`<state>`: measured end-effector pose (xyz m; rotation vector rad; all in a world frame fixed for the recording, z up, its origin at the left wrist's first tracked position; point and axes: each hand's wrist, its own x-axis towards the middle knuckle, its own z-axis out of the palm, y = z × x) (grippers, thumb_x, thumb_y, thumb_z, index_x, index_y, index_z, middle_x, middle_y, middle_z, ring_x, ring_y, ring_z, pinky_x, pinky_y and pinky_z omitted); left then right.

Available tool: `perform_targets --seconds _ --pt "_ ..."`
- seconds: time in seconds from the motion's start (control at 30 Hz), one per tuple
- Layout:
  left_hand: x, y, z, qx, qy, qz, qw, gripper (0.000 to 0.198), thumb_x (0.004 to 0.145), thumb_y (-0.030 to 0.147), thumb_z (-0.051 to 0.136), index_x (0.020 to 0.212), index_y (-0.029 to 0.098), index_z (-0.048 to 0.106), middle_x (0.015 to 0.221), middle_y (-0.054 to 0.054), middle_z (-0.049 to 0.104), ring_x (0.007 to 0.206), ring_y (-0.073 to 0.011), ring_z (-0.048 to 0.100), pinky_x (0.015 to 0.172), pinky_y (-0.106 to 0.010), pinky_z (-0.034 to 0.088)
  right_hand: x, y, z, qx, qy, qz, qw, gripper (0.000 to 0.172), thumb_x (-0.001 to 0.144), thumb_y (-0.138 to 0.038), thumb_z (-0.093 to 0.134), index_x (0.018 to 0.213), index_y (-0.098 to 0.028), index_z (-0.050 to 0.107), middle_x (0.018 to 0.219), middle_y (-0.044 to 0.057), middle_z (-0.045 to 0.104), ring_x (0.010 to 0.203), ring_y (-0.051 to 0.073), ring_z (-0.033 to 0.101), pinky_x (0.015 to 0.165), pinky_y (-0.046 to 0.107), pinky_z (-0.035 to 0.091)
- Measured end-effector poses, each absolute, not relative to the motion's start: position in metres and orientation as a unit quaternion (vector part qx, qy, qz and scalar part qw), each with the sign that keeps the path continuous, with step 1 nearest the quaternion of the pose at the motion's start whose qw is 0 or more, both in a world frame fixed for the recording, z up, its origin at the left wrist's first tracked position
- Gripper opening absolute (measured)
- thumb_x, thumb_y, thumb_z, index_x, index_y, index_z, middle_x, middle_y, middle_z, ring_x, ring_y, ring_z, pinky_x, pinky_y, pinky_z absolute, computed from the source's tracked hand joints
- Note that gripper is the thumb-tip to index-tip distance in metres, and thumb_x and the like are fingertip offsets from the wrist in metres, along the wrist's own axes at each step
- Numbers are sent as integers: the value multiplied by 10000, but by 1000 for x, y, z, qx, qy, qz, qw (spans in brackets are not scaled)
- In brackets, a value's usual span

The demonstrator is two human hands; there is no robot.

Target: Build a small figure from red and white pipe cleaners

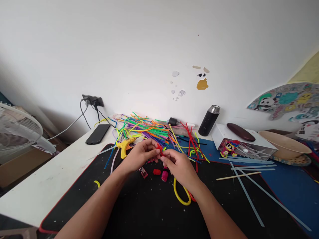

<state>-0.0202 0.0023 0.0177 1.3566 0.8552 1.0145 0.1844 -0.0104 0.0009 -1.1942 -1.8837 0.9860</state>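
My left hand [147, 152] and my right hand [176, 162] meet over the black mat [139, 209]. Between their fingertips is a short red pipe cleaner [159, 147]; both hands pinch it, the left at its upper part, the right lower down. Just beneath them lie a red fuzzy roll [157, 172] and a magenta fuzzy piece [164, 175]. A small pinkish-red item [144, 172] sits partly hidden by my left hand. Under my right wrist curves a yellow loop [183, 201], with a bit of red beside it.
A yellow glue gun [124, 146] lies left of my hands. Behind is a pile of coloured pipe cleaners [149, 129]. A black thermos [209, 120] stands near the wall. Glue sticks [249, 196] and a wooden stick [238, 176] lie right; a phone [98, 134] lies left.
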Motion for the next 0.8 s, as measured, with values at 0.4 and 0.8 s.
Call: perform_targets --seconds 0.4,0.8 --pt "-19 2 23 572 385 464 556 418 781 505 845 932 169 646 687 -10 697 575 -134 632 558 -244 468 188 -10 10 -481 -755 277 349 244 1014 -374 543 964 -243 742 752 19 734 677 211 713 630 283 457" --pt "-16 2 13 543 386 487 565 448 796 502 836 1035 153 687 747 -37 730 601 -148 646 598 -264 488 183 -13 6 -491 -738 298 355 255 1012 -402 549 955 -236 732 662 -4 689 584 175 648 568 264 428"
